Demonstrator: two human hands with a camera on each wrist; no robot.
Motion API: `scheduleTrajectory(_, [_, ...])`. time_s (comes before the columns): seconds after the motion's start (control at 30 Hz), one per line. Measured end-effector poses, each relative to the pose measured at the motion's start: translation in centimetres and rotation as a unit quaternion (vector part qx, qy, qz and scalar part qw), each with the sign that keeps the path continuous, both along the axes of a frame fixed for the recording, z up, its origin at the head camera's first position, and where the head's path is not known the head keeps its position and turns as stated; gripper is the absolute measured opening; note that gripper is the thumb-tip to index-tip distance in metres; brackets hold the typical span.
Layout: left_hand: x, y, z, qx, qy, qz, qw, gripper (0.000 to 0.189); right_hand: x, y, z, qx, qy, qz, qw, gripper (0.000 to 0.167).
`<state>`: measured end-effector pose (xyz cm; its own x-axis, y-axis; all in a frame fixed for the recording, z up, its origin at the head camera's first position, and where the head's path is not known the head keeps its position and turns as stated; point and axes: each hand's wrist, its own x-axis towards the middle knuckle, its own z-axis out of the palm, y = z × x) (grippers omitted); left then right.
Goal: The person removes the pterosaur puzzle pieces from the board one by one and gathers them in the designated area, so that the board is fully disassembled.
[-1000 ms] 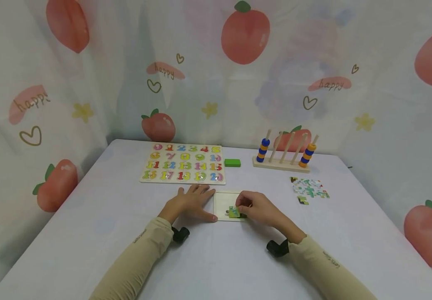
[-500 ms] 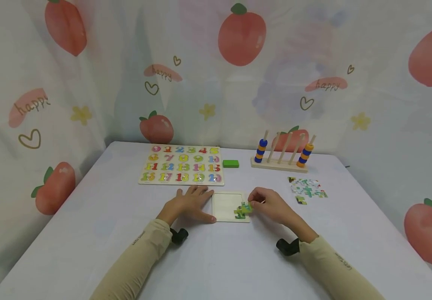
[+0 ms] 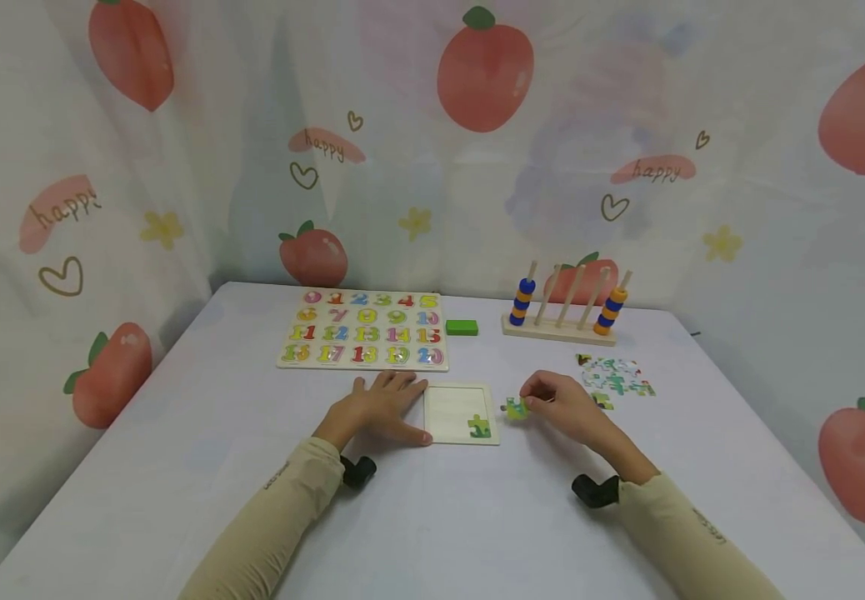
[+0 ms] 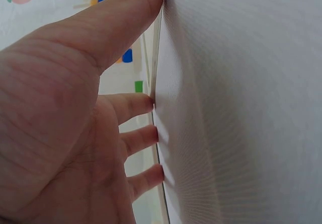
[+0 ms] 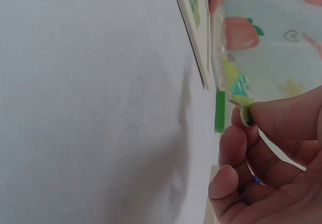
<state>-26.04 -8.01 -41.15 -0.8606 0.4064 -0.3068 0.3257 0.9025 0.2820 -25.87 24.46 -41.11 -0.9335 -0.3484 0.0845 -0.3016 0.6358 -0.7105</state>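
My right hand (image 3: pixel 563 406) pinches a green jigsaw piece (image 5: pixel 236 85) between thumb and fingertips, held a little above the table to the right of a white puzzle tray (image 3: pixel 447 414). Inside the tray's lower right corner lies another green jigsaw piece (image 3: pixel 479 427). My left hand (image 3: pixel 382 408) rests with fingers spread, the thumb and index fingertip touching the tray's left side. The left wrist view shows its fingertips (image 4: pixel 143 138) down along the table. Farther right lies a loose group of puzzle pieces (image 3: pixel 616 377), and one more piece (image 3: pixel 602 402) is partly hidden behind my right hand.
Behind the tray lies a number board (image 3: pixel 363 328) with coloured numerals. A green block (image 3: pixel 462 327) sits beside it. At the back right stands a wooden peg rack (image 3: pixel 560 331) with blue and orange beads on its end pegs. A fruit-print curtain (image 3: pixel 417 167) encloses the table.
My right hand has moved right, out of the tray, carrying the pinched jigsaw piece. The other piece in the tray's corner has come into view. My left hand has stayed in place.
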Motion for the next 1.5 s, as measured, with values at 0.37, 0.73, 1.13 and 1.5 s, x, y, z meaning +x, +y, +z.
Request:
scheduleTrajectory(0.37, [0.0, 0.0, 0.1, -0.003, 0.001, 0.0, 1.0, 0.099, -0.1, 1.1, 0.3, 0.001, -0.013, -0.022, 0.9997, 0.008])
scheduleTrajectory(0.73, [0.0, 0.1, 0.3, -0.002, -0.002, 0.0, 1.0, 0.098, -0.4, 2.3, 0.2, -0.001, -0.003, -0.041, 0.9991, 0.013])
scheduleTrajectory(1.13, [-0.3, 0.0, -0.4, -0.008, -0.001, -0.001, 1.0, 0.099, -0.7, 3.7, 0.0, -0.006, -0.012, -0.067, 0.9977, 0.014])
scheduleTrajectory(1.5, [-0.3, 0.0, -0.2, -0.008, 0.001, -0.003, 1.0, 0.1, -0.9, 4.9, -0.1, -0.012, -0.015, -0.083, 0.9964, 0.014])
